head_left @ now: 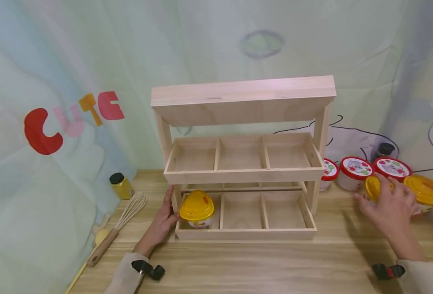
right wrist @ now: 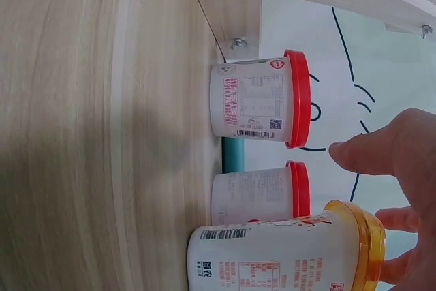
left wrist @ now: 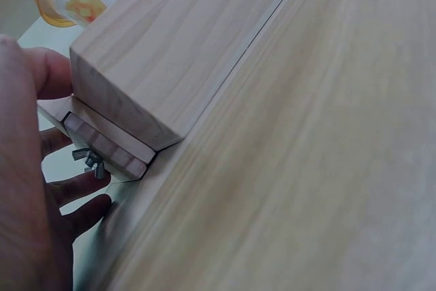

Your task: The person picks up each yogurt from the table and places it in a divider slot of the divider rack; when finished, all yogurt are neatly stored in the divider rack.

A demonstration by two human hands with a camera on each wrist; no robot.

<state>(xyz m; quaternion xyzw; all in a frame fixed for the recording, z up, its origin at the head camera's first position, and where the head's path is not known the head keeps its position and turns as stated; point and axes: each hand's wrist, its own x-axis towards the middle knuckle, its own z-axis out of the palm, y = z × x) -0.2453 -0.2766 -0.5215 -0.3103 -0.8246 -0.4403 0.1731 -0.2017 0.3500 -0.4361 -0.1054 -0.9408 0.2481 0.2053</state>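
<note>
A two-tier wooden rack (head_left: 244, 176) stands on the table, each tray divided into three compartments. A white tub with a yellow lid (head_left: 197, 206) sits in the lower tray's left compartment. My left hand (head_left: 160, 226) rests against the rack's lower left side. In the left wrist view its thumb (left wrist: 51, 73) touches a tray corner, with fingers spread near a wing nut (left wrist: 92, 160). At right, my right hand (head_left: 394, 204) is spread around a yellow-lidded tub (right wrist: 286, 253). The thumb (right wrist: 364, 155) stands apart from that tub; some fingers are partly hidden behind its lid.
Several red-lidded tubs (head_left: 355, 169) stand right of the rack, near another yellow-lidded tub (head_left: 427, 191). A black-capped jar (head_left: 385, 149) is behind them. On the left are a yellow jar (head_left: 121, 187) and a whisk (head_left: 118, 228). A printed curtain (head_left: 216, 41) hangs behind.
</note>
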